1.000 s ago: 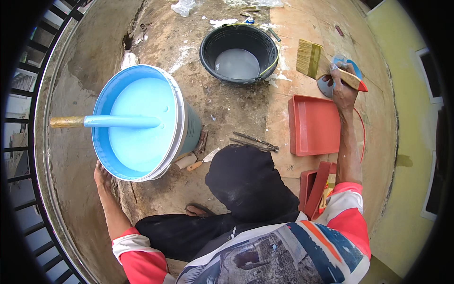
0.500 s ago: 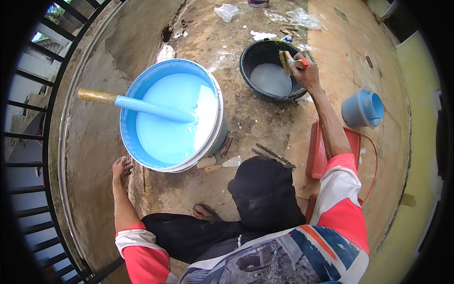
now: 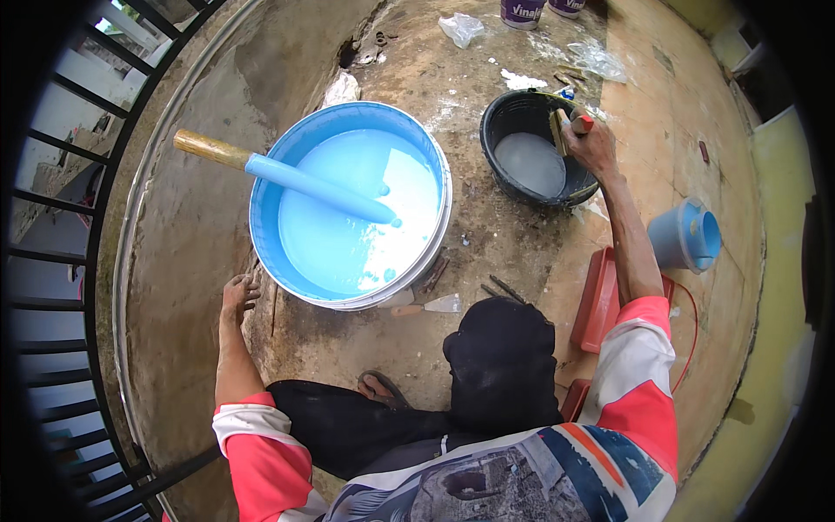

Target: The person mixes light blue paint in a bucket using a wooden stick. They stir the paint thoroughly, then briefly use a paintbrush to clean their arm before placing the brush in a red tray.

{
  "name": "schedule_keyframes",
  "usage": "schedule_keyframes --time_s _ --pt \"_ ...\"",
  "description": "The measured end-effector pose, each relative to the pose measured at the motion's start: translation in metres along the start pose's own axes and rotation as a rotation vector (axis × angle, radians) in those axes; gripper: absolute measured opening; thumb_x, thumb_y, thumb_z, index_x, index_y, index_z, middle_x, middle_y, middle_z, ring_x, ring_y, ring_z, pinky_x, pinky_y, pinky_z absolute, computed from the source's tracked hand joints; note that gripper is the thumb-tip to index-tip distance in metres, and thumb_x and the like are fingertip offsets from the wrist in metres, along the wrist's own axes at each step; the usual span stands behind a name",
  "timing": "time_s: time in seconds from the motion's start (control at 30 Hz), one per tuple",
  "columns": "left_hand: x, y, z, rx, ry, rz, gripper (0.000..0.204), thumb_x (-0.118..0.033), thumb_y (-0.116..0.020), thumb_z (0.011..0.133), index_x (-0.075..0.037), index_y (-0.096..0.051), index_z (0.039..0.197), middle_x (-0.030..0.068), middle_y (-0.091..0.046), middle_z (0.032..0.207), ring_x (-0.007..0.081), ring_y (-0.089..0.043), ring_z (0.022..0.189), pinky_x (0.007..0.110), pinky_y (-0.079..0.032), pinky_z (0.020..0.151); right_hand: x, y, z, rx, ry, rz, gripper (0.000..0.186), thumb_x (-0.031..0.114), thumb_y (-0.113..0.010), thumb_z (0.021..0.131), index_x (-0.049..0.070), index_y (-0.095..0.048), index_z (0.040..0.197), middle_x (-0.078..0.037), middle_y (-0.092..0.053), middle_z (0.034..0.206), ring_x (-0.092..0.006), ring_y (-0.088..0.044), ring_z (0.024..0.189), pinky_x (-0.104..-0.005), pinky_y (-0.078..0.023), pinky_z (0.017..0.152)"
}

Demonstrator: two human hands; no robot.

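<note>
A paintbrush (image 3: 559, 132) with a red-tipped handle is gripped in my right hand (image 3: 593, 146), over the right side of a black tub (image 3: 515, 111). Its bristles hang near the tub's inner wall; whether they touch it I cannot tell. Cloudy greyish liquid (image 3: 531, 165) covers the tub's bottom. To the left stands a big bucket (image 3: 271, 230) of light blue paint (image 3: 326, 248). A wooden stick (image 3: 213, 150), coated blue on its lower part, leans across its rim into the paint. My left hand (image 3: 241, 294) is empty beside the bucket's lower left, fingers loosely bent and apart.
A scraper (image 3: 442, 304) and dark rods (image 3: 506, 289) lie before my knee. On the right are a red tray (image 3: 596, 300) and a small blue bucket (image 3: 674, 239). Purple containers (image 3: 522, 12) and plastic scraps (image 3: 462, 30) lie farther off. Black railing (image 3: 65, 204) runs along the left.
The whole view has shifted, so most things sit farther right. My right hand still holds the paintbrush at the tub, its angle slightly turned. My left hand stays beside the bucket.
</note>
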State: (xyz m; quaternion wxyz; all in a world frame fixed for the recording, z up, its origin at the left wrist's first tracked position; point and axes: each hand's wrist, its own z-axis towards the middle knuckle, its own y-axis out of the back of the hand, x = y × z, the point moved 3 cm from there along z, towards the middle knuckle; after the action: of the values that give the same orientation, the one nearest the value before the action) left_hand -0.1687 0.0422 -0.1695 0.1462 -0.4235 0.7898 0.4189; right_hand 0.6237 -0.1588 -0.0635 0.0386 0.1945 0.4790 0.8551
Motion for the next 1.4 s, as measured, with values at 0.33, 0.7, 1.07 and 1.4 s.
schedule_keyframes --time_s 0.33,0.7,1.07,1.4 --pt "0.003 0.003 0.007 0.026 -0.007 0.016 0.038 -0.034 -0.058 0.099 -0.011 -0.06 0.129 0.006 -0.07 0.103 0.0207 -0.07 0.085 0.041 -0.051 0.072 -0.034 -0.05 -0.047 -0.091 -0.202 0.034 0.02 0.026 -0.067 0.088 0.01 -0.054 0.088 -0.019 -0.065 0.074 -0.0437 -0.066 0.08 -0.0518 -0.05 0.067" --pt "-0.022 -0.017 -0.009 -0.007 -0.016 0.111 0.032 -0.03 -0.06 0.098 -0.008 -0.066 0.119 0.0055 -0.069 0.098 0.0175 -0.065 0.075 0.036 -0.049 0.063 -0.019 0.021 -0.022 -0.605 -0.167 0.366 0.021 0.022 -0.067 0.097 0.005 -0.061 0.087 -0.009 -0.07 0.072 -0.0168 -0.067 0.064 -0.0336 -0.052 0.061" --pt "-0.163 -0.025 -0.083 0.008 -0.42 -0.384 0.045 -0.043 -0.053 0.105 -0.004 -0.064 0.125 0.0096 -0.068 0.108 0.0196 -0.068 0.092 0.036 -0.053 0.08 -0.012 0.016 -0.015 -0.711 -0.112 0.525 0.025 0.023 -0.067 0.098 -0.001 -0.065 0.092 -0.012 -0.073 0.082 -0.0198 -0.07 0.069 -0.0354 -0.055 0.065" --pt "-0.174 -0.037 -0.131 -0.02 -0.586 0.095 0.051 -0.041 -0.054 0.1 -0.001 -0.068 0.128 0.0197 -0.07 0.123 0.0296 -0.067 0.105 0.041 -0.052 0.093 0.016 0.019 0.009 -0.294 -0.426 0.262 0.038 0.036 -0.065 0.099 -0.001 -0.073 0.099 -0.014 -0.077 0.094 -0.0273 -0.075 0.084 -0.0408 -0.057 0.073"
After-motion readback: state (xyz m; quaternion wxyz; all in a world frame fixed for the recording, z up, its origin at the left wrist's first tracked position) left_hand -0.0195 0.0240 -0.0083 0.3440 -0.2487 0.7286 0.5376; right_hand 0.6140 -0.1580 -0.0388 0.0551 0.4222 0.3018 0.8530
